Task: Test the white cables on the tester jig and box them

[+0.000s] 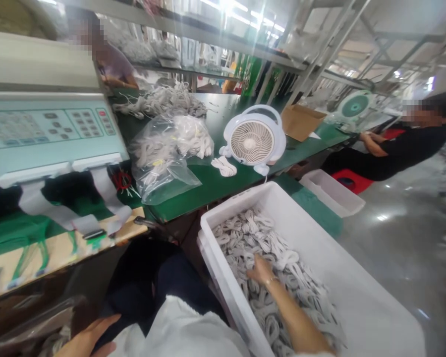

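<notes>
A deep white plastic bin (217, 248) in front of me holds many coiled grey-white cable bundles (282, 253). My right hand (262, 270) reaches down into it, fingers curled in among the bundles and closed on one cable bundle; the fingertips are partly hidden. At the bottom left, my left hand (92, 337) rests by my lap, fingers stretched out and holding nothing. Below that hand, a plastic bag (33, 322) with more cables shows at the frame edge.
A white fan (250, 141) stands on the green table (204, 186) beside a loose cable bundle (224, 166). Bagged cables (171, 144) and a cable pile (167, 101) lie there too. A tester panel (52, 124) is at left. Co-workers sit at far left and right.
</notes>
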Available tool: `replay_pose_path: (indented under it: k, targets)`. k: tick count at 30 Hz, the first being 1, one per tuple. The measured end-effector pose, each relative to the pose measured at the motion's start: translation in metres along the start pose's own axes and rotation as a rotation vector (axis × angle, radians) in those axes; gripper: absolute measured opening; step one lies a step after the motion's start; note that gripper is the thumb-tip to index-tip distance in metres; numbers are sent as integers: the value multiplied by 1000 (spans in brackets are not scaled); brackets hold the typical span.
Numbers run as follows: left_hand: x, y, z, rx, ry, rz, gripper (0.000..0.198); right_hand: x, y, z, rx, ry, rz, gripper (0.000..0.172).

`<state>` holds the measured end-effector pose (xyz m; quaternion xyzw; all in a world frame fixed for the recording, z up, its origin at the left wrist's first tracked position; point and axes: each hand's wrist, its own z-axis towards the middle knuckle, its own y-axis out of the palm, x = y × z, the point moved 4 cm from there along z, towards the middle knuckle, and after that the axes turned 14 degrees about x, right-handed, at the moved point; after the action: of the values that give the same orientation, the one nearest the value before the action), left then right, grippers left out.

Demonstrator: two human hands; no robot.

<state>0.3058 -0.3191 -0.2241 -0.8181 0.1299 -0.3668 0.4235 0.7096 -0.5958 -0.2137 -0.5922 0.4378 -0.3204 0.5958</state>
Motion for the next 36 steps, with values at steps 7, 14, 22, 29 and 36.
replay_pose_path:
  k: [7,14,22,29,36]
  targets:
    - [102,-19,10,-246,-91,-867,41,-103,-122,-14,566,-398,422,57]
    - [142,-55,35,-311,-360,-1753,39,-284,-135,-120,280,-1360,703,70]
    - [57,-73,28,249,-404,-1720,33,-340,-76,-86,-410,-622,1006,13]
    - [58,-76,38,554,-118,-1513,43,-358,-37,-97,-278,-631,889,20]
    - [72,-79,27,750,-41,-1242,36,-360,-30,-94,-314,-555,969,15]
